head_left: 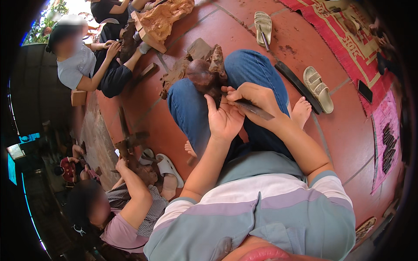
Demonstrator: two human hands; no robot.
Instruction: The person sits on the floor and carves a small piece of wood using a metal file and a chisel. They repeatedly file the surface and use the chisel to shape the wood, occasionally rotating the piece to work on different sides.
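Between my knees stands a dark reddish-brown wood carving with a smooth rounded top and rough, craggy pieces around it. My right hand grips a flat, narrow dark tool, perhaps a file or chisel, whose wide end sticks out below the fingers. Its other end points at the lower part of the carving. My left hand lies palm up just under the carving, thumb stretched away from the other fingers. Those fingertips are partly hidden beside the tool's front end, so whether they touch it is unclear.
On the red tiles to the right lie beige sandals and a long dark bar. A phone rests on a red patterned mat; several dark tools lie on pink cloth. Other people work at left, near a large carved wood piece.
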